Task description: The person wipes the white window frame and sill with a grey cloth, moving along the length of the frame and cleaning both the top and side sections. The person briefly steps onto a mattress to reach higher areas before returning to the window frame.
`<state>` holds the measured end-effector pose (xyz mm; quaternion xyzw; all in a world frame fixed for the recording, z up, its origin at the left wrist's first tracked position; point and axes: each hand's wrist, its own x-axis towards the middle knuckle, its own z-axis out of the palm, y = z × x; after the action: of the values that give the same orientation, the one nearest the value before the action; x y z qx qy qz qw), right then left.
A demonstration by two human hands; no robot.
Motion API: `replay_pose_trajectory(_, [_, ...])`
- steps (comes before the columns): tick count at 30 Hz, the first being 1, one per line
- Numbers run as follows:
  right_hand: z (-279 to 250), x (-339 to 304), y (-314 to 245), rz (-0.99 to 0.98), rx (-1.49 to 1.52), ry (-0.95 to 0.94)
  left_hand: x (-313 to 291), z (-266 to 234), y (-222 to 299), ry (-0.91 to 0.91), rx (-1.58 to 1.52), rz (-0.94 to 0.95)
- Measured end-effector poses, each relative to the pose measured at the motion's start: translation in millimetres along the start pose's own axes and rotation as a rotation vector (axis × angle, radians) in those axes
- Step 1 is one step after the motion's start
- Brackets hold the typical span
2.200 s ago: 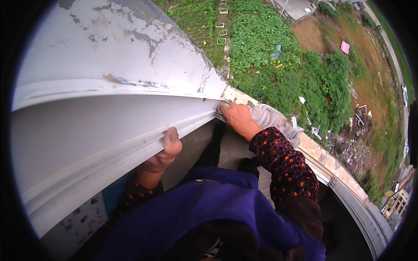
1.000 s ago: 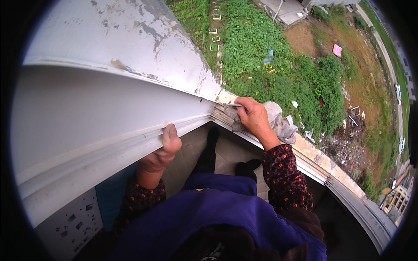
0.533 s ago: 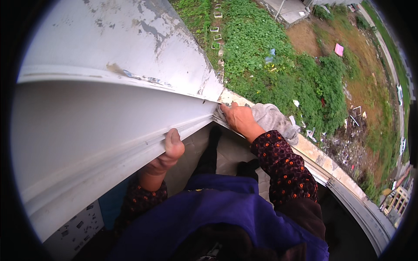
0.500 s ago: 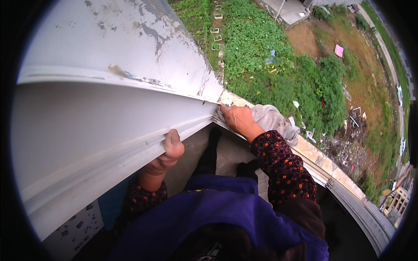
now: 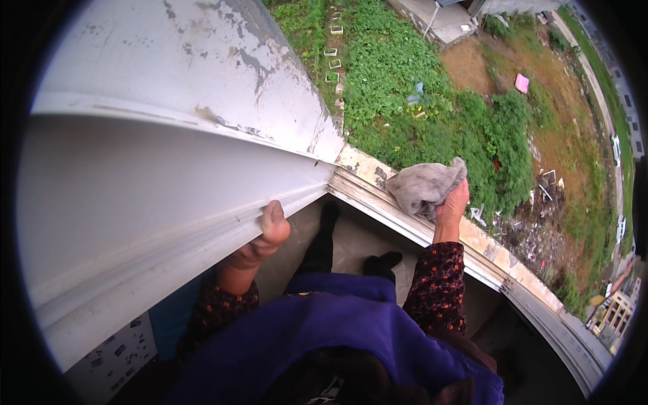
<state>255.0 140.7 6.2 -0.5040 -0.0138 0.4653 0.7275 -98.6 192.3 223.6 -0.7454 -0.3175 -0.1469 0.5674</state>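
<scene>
Head camera looked steeply down past my purple smock (image 5: 337, 337) to a high window opening. My right hand (image 5: 451, 202) was closed around a grey cloth (image 5: 422, 185), soft and crumpled into a loose wad, its folds bulging out to the left of my fingers. The cloth sat just above the window track (image 5: 405, 219), a pale ribbed metal channel that ran diagonally toward the lower right, beside a rough concrete ledge (image 5: 493, 253) stained and chipped along its edge. I could not tell whether the cloth touched the track.

My left hand (image 5: 264, 236) gripped the lower edge of the white window frame (image 5: 169, 229), smooth and moulded in long parallel ridges; my thumb lay on the near face and my fingers were hidden behind it. Above the frame spread a white wall surface (image 5: 202, 61) with paint flaking off in grey patches. Both my sleeves (image 5: 439, 283) were dark fabric with a small red floral print. Far below lay green plants (image 5: 418, 88) and bare brown soil.
</scene>
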Motion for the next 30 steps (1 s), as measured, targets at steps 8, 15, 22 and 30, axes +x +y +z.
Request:
replay_pose_trajectory(8, [70.5,-44.5,10.4,-0.592,-1.146,-0.451,8.3,3.9,-2.1,0.014,-0.042,0.011])
replay_pose_trajectory(15, [99.5,-50.7,100.2,-0.732,-1.637,-0.820,9.8,4.4,1.0,0.040,-0.015,0.003])
replay_pose_trajectory(22, [105.2,-47.6,89.8,-0.787,-1.505,-0.754,-12.7,7.8,6.7,0.077,0.092,0.017])
replay_pose_trajectory(30, [93.7,-51.9,110.4,-0.892,-1.652,-0.764,-0.7,3.9,9.0,0.064,0.026,-0.024])
